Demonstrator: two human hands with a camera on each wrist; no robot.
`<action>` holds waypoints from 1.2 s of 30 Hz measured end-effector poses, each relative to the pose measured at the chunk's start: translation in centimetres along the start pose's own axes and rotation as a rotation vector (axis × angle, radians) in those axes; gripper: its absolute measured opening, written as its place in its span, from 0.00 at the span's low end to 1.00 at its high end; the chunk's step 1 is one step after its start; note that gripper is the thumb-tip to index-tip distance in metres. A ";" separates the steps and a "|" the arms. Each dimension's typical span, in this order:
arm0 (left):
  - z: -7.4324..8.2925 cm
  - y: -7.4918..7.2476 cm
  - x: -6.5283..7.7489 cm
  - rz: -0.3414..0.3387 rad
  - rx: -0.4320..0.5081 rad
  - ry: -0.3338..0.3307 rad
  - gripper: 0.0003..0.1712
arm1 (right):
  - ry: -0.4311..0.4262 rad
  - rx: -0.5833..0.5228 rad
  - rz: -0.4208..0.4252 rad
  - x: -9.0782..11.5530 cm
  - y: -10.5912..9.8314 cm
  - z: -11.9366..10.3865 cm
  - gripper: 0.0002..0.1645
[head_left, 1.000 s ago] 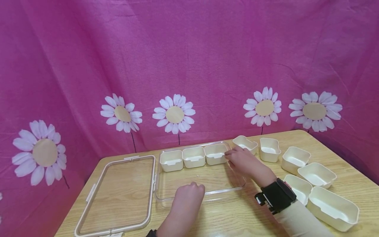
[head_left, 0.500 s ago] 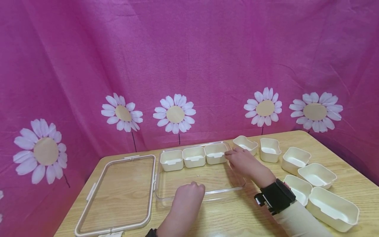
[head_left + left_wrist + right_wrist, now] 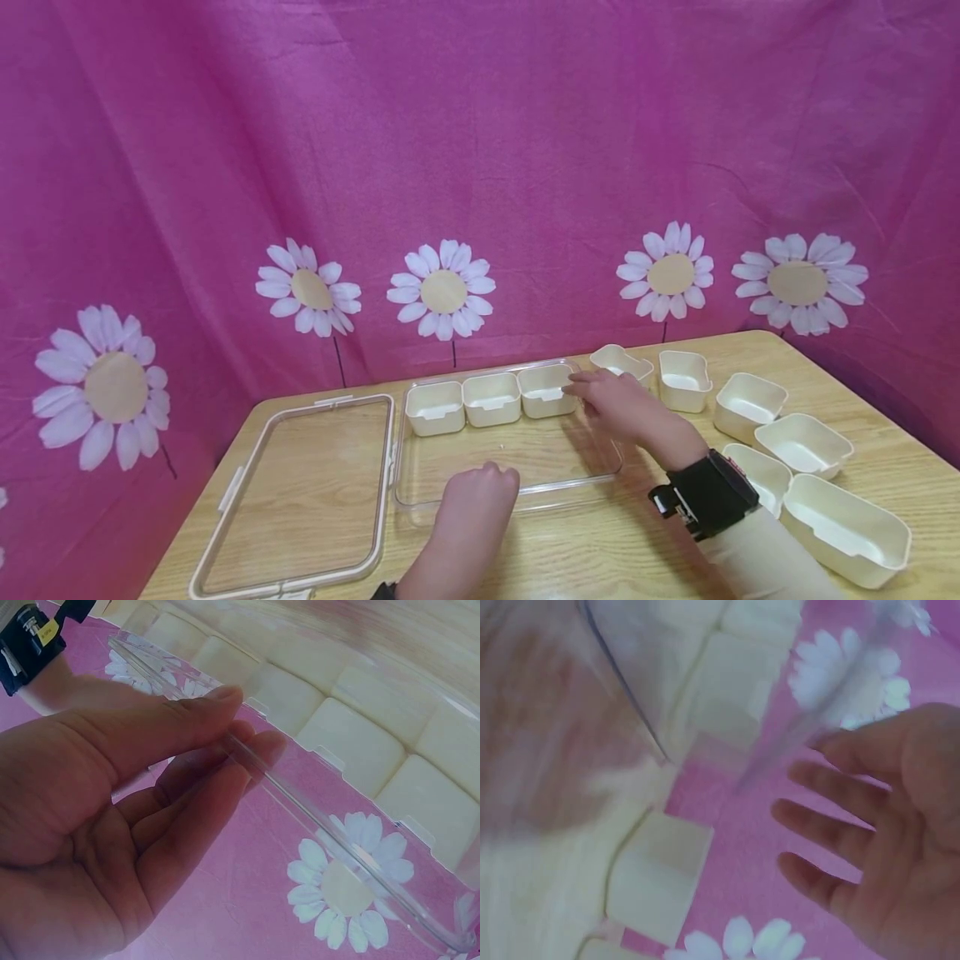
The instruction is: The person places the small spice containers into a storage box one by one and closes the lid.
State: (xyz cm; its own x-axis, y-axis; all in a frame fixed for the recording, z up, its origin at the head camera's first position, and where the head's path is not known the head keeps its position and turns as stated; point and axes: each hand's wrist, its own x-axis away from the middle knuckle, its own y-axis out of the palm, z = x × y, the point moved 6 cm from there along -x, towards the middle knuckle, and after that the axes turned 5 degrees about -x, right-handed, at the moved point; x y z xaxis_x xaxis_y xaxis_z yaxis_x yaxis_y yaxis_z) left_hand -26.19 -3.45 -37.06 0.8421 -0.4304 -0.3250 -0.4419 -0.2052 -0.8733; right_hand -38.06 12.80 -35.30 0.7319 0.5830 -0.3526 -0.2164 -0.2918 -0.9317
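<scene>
Three cream bins, the left one [image 3: 435, 412], the middle one [image 3: 491, 400] and the right one [image 3: 543, 396], stand in a row along the far side of a clear plastic box [image 3: 570, 483]. My left hand [image 3: 480, 504] is at the near side of this box. In the left wrist view, its thumb and fingers pinch the box's clear rim [image 3: 322, 825]. Over the right bin's outer edge, my right hand [image 3: 626, 408] hovers with its fingertips overlapping the bin. The right wrist view shows that hand [image 3: 889, 817] with fingers spread and nothing held.
A clear lid with a cream frame [image 3: 386, 483] lies left of the box. Several loose cream bins curve down the right side, from a notched one [image 3: 618, 360] at the back to a long one [image 3: 847, 525] in front. A pink flowered cloth [image 3: 525, 167] hangs behind the table.
My right hand has shifted slightly up, its fingertips now over the right bin's edge and looser than before. The left hand and the bins have stayed in place.
</scene>
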 end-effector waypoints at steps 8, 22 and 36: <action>-0.2 -0.2 0.1 0.013 -0.008 -0.002 0.12 | 0.192 0.010 -0.036 0.6 -1.7 3.2 0.13; -0.2 -0.2 0.1 0.018 -0.035 -0.007 0.12 | 0.316 -0.047 -0.225 1.8 -0.4 5.6 0.05; -0.2 -0.3 0.2 0.030 -0.042 -0.002 0.12 | 0.210 -0.077 -0.257 1.5 -0.9 3.6 0.10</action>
State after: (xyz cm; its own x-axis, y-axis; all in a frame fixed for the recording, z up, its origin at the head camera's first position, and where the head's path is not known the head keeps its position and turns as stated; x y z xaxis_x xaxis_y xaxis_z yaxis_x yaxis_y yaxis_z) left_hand -25.97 -3.64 -36.82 0.8289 -0.4354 -0.3511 -0.4791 -0.2288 -0.8474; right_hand -39.11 16.66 -35.34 0.8752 0.4782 -0.0734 0.0366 -0.2166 -0.9756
